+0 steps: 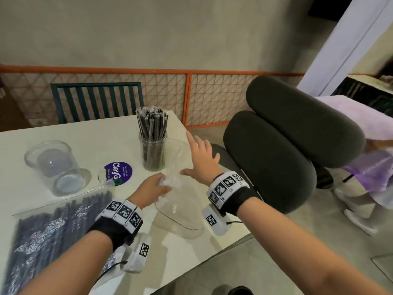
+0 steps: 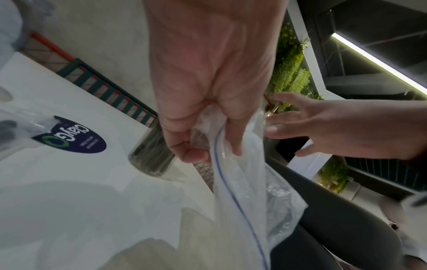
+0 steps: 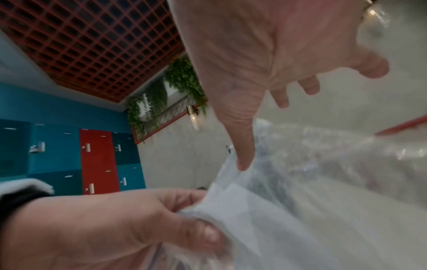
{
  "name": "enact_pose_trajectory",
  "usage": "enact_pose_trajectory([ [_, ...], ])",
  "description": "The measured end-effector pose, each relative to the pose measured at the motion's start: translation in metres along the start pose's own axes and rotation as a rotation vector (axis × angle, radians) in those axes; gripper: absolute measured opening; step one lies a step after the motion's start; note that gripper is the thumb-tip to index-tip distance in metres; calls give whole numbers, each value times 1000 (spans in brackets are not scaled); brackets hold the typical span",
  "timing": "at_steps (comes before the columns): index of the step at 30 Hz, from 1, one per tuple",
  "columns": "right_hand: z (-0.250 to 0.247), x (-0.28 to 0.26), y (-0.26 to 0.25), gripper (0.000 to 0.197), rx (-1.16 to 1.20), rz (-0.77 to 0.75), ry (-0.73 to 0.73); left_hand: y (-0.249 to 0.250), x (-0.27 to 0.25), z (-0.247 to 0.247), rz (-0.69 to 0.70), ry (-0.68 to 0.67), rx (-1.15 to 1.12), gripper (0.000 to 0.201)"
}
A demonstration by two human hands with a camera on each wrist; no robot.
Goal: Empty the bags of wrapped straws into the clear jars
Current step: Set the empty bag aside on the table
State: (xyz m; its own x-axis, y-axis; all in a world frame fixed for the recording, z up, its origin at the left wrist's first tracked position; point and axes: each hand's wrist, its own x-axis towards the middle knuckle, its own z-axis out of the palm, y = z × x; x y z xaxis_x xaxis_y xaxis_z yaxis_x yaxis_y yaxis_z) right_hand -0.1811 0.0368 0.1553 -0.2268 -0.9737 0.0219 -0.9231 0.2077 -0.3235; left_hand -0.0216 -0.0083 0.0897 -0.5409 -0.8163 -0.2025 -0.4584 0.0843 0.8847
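A clear jar [image 1: 152, 153] packed with dark wrapped straws stands upright near the table's right edge. My left hand [image 1: 153, 187] grips a bunched, empty clear bag [image 1: 176, 207] [image 2: 240, 184] [image 3: 265, 210] just in front of it. My right hand [image 1: 200, 160] [image 2: 323, 126] [image 3: 265, 60] hovers open beside the jar, fingers spread, holding nothing. A second clear jar [image 1: 56, 167], empty, sits tilted at the left. A full bag of wrapped straws [image 1: 42, 237] lies at the near left.
A round purple sticker [image 1: 119, 173] lies on the white table [image 1: 102, 137] between the jars. A dark padded chair [image 1: 282, 145] stands close to the table's right edge. A green slatted chair [image 1: 95, 101] and an orange mesh fence [image 1: 212, 99] are behind.
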Motion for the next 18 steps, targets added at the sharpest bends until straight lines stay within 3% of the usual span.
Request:
enact_pose_trajectory([
  [3,4,25,4,55,40,59,-134,-1,-3,-3,7,-3,-24,22],
  [5,-2,37,14,32,64,112,-87,-13,-10,-11,-68,27,-86,21],
  [8,-15,53,33,26,62,140,64,-43,-24,-26,-281,51,-146,31],
  [10,-17,58,36,26,72,71,75,-56,-31,-31,-367,2,-87,39],
  [12,-10,58,31,27,118,-59,26,-55,-31,-31,-372,-56,18,55],
  [14,-1,56,19,25,154,-181,-20,-40,-24,-26,-281,-71,-11,74],
  [16,0,53,7,23,210,-261,-40,-20,-17,-17,-175,-89,-37,65],
  [18,-5,52,5,37,282,-279,-39,-8,-9,-8,-90,-64,-66,29],
])
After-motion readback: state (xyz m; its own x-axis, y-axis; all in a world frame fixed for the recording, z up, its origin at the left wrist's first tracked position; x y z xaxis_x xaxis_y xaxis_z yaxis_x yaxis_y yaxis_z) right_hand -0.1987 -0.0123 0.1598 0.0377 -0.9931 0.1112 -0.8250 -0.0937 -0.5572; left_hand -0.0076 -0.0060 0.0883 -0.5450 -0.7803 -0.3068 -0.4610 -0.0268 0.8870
